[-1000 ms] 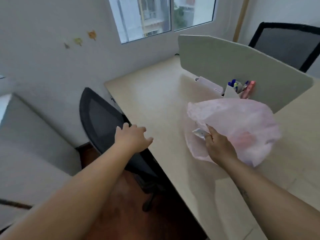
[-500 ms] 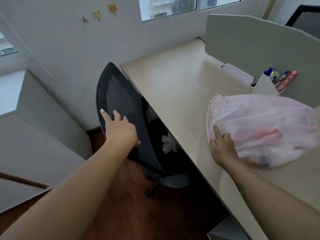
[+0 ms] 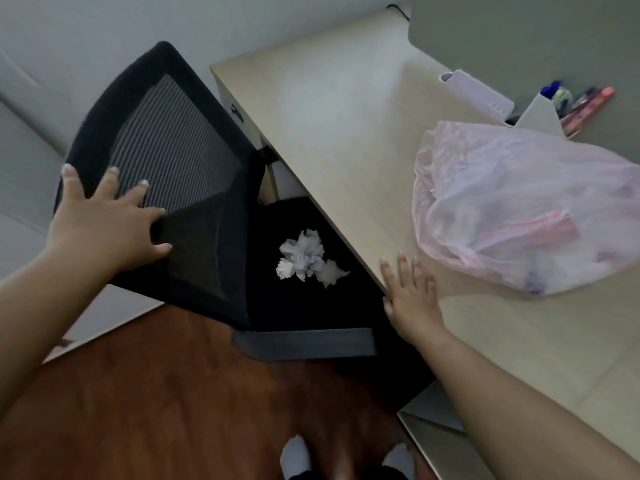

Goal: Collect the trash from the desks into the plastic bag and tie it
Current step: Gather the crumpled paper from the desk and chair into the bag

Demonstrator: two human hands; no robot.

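A thin pink plastic bag [image 3: 512, 209] with trash inside lies on the beige desk [image 3: 332, 126] at the right. Crumpled white paper tissues [image 3: 306, 259] lie on the black seat of the office chair [image 3: 166, 143], partly under the desk edge. My left hand [image 3: 104, 220] grips the top edge of the chair's mesh backrest. My right hand [image 3: 410, 292] rests flat on the desk's front edge, fingers spread, just left of the bag and not touching it.
A grey partition [image 3: 519, 36] stands at the desk's far side, with a white pen holder [image 3: 543, 109] of coloured pens and a white power strip [image 3: 478, 95] before it. Wooden floor [image 3: 173, 393] lies below, with my socked feet at the bottom. A white cabinet [image 3: 20, 161] is at left.
My left hand took hold of the chair's backrest and pulled the chair out from the desk, uncovering the tissues on the seat. My right hand let go of the bag and moved to the desk edge.
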